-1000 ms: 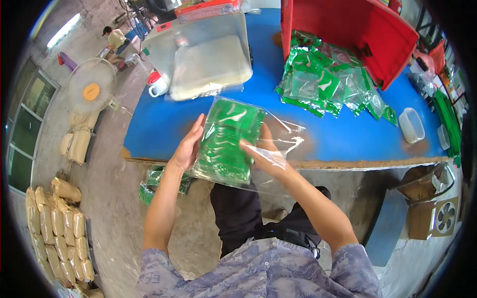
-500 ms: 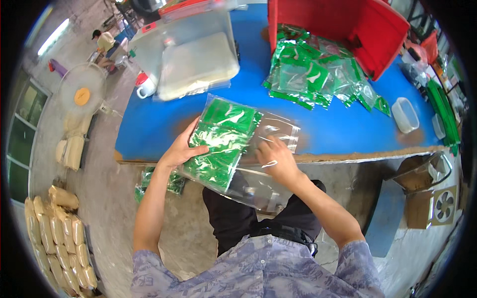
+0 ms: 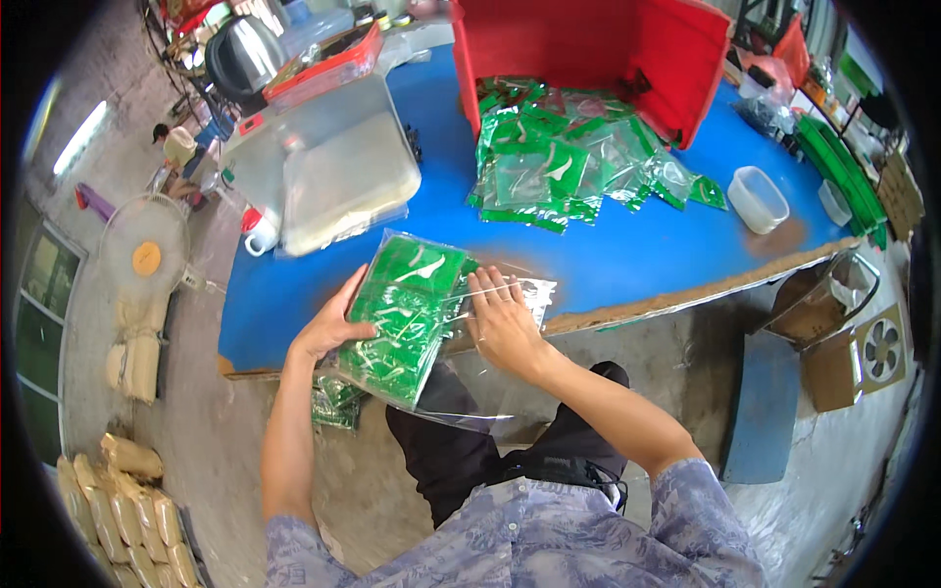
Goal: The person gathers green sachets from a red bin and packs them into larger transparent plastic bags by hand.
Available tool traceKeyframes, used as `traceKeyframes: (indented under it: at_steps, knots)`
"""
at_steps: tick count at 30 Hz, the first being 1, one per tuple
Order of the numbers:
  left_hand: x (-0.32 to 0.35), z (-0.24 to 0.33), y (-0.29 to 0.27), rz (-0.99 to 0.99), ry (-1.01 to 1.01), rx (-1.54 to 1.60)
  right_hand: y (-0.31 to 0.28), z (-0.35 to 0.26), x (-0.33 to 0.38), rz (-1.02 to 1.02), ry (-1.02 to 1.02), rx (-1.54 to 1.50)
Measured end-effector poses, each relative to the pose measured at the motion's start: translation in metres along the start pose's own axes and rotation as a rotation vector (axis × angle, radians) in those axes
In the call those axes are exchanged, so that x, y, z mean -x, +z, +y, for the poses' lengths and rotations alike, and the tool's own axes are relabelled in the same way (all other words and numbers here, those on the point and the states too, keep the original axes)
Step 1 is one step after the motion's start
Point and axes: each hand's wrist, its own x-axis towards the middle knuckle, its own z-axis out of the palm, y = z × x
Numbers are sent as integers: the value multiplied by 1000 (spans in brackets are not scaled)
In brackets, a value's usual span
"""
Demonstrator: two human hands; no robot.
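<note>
My left hand [image 3: 331, 328] grips the left side of a stack of green packets [image 3: 404, 316] inside a clear plastic bag, with the thumb across the front. The stack leans at the table's near edge, above my lap. My right hand [image 3: 505, 321] lies flat with fingers stretched out on the bag's clear loose end [image 3: 538, 296], just right of the stack. More green packets [image 3: 336, 404] show below my left forearm, partly hidden.
A red bin [image 3: 588, 39] lies tipped on the blue table [image 3: 627, 260], green packets [image 3: 549, 167] spilling from its mouth. Left of it are clear bags [image 3: 343, 191] and a white cup [image 3: 258, 235]. A clear plastic tub [image 3: 758, 200] sits at the right.
My right hand's fingers have gone from curled to flat on the bag's clear end. The view has shifted, and the held stack appears slightly lower and further left.
</note>
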Motion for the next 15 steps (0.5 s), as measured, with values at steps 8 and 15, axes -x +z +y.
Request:
traceKeyframes:
  at_steps: [8, 15]
  knots:
    - [-3, -5, 9, 30, 32, -113, 8, 8, -37, -117, -33, -7]
    - [-8, 2, 10, -40, 32, -92, 14, -4, -23, -123, -158, 6]
